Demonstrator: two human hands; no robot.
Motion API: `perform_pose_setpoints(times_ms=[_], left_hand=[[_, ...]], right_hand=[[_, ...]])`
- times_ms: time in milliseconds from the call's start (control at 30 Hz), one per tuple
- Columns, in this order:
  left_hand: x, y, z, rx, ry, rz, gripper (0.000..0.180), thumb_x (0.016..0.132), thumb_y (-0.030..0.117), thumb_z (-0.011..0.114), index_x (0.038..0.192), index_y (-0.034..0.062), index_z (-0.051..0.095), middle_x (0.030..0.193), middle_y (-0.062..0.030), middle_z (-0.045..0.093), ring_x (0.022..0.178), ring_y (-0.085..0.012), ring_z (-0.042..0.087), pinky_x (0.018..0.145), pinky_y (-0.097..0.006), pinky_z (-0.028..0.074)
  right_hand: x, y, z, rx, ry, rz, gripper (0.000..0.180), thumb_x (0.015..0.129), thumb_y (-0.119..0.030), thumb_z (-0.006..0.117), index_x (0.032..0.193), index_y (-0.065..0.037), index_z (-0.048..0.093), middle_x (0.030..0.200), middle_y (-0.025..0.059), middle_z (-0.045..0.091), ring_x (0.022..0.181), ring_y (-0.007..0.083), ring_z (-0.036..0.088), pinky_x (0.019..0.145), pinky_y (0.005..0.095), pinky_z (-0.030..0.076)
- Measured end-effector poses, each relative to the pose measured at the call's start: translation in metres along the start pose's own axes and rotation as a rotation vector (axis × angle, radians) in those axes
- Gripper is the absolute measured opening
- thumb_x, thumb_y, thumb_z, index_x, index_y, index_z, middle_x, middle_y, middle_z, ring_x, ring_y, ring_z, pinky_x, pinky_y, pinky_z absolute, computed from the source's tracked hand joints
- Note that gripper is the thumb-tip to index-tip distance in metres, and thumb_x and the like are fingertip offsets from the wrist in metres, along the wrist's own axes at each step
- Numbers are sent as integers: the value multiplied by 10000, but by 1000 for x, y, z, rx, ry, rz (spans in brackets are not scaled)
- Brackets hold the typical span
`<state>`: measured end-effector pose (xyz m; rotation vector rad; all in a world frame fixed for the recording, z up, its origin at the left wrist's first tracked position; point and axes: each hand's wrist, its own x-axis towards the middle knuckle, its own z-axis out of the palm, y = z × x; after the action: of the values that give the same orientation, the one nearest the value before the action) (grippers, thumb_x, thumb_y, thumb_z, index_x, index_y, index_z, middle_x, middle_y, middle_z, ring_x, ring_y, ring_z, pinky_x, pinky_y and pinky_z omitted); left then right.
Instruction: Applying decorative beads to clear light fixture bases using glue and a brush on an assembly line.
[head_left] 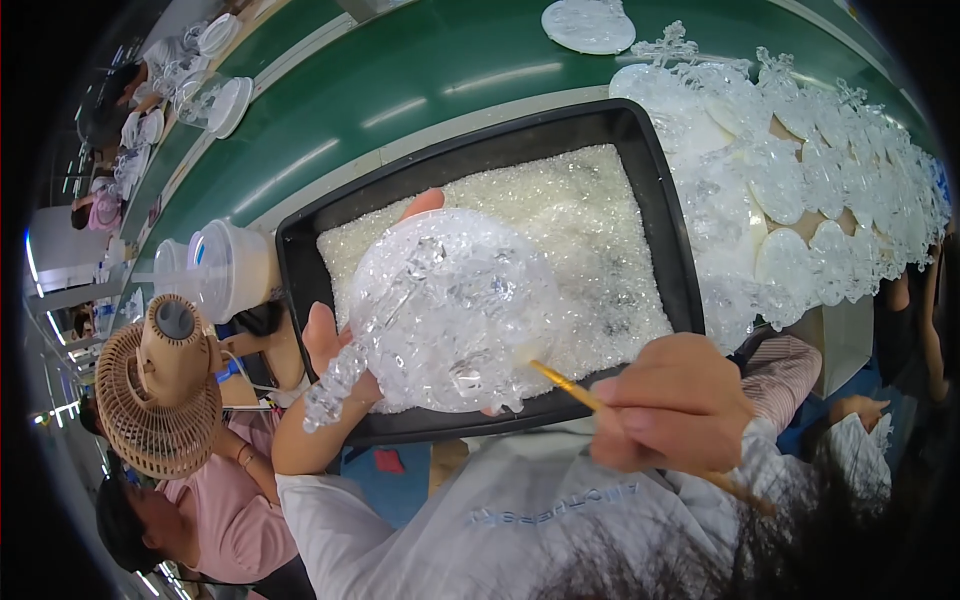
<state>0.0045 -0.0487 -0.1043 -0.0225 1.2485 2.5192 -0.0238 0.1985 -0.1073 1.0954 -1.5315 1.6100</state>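
Observation:
My left hand point(330, 345) supports a round white disc point(455, 310) from beneath, its fingers curled around the rim. Clear, ice-like plastic pieces and glitter cover the top of the disc, and a clear knobbly piece juts out at its lower left. In my right hand point(675, 405) is a thin paintbrush point(565, 385) with a yellow handle. The brush tip meets the right side of the disc. Below the disc lies a black tray point(665, 220) filled with sparkling white flakes point(590, 230).
Many clear ornaments on white discs point(780, 185) crowd the right side. Another disc point(588, 25) lies on the green table point(400, 100). At left stand clear plastic tubs point(230, 270) and a beige fan point(160, 390). A person in pink point(225, 500) sits at lower left.

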Motion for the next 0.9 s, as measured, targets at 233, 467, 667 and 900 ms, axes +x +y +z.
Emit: perform_pose_setpoints(times_ms=[233, 467, 667, 900], left_hand=[[-2, 0, -1, 36, -11, -25, 1291, 698, 761, 651, 1567, 39, 27, 1547, -162, 312, 1396, -304, 383, 1146, -462, 318], [-2, 5, 14, -36, 55, -48, 1275, 696, 753, 660, 1568, 57, 42, 1547, -166, 304, 1399, -314, 376, 1145, -492, 325], [4, -7, -3, -350, -181, 62, 1298, 643, 684, 746, 1574, 99, 55, 1564, -125, 290, 1414, -331, 354, 1137, -521, 333], [5, -2, 5, -403, -48, 43, 981, 839, 538, 664, 1573, 165, 131, 1521, -67, 379, 1363, -251, 428, 1146, -463, 350]], right_hand=[[1, 0, 4, 37, -107, 33, 291, 677, 6, 794, 886, 9, 590, 725, 176, 678, 451, 177, 594, 371, 256, 441], [1, 1, -1, 99, -117, 33, 305, 687, 9, 768, 919, 6, 569, 706, 161, 676, 431, 160, 572, 365, 257, 431], [3, -2, -3, 79, -145, 52, 306, 697, 9, 770, 937, 0, 579, 698, 150, 670, 454, 170, 588, 386, 254, 443], [2, -4, -2, 85, -170, 71, 321, 668, 49, 779, 931, 9, 599, 767, 170, 686, 493, 192, 614, 410, 272, 466]])
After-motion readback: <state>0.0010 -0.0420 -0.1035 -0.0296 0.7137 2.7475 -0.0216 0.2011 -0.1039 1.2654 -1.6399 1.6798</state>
